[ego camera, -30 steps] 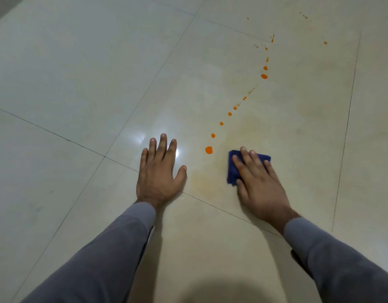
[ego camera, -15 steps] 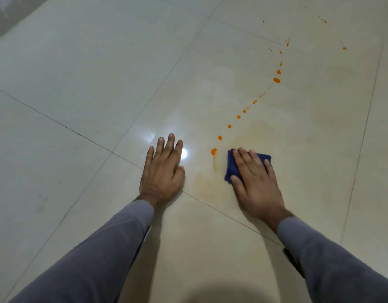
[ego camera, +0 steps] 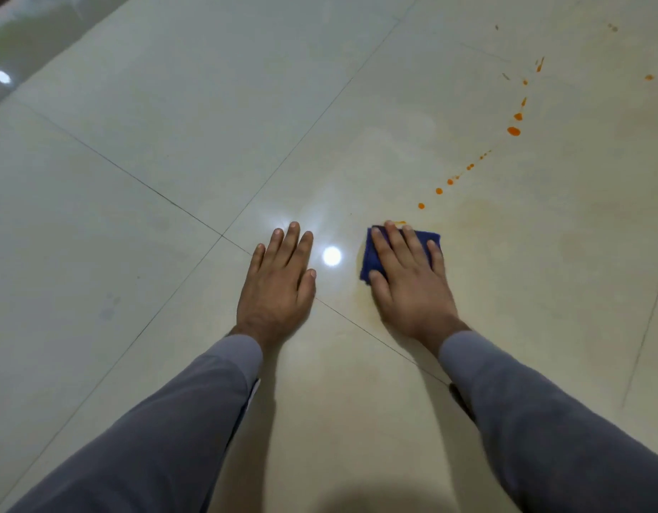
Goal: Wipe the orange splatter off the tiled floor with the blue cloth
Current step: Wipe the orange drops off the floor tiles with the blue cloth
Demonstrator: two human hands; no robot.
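Head view: the right hand (ego camera: pixel 409 275) lies flat on the folded blue cloth (ego camera: pixel 372 261), fingers straight and pressing it onto the tiled floor (ego camera: pixel 172 142), grasping nothing. The left hand (ego camera: pixel 279 275) is also released, spread flat on the tile at the cloth's 9 o'clock as a prop, a bright light reflection (ego camera: pixel 331 255) between the two.

Against a second ago, the large orange drop that sat just left of the cloth is gone. Half a second ago it was already dragged into a streak, and now only a thin orange smear (ego camera: pixel 399 222) shows at the cloth's far edge, touching the fingertips (ego camera: pixel 389 225). The cloth has shifted left and forward over that spot, so the nearest blob looks dealt with, leaving a faint yellowish haze on the tile around the cloth.

The remaining orange splatter (ego camera: pixel 513 131) runs as a dotted trail from the cloth toward 1 o'clock, the closest dot near the fingertips and the bigger drops well apart farther up, with one stray spot far off at 2 o'clock. Most of the wiping seems left; the natural course is pushing along that trail.
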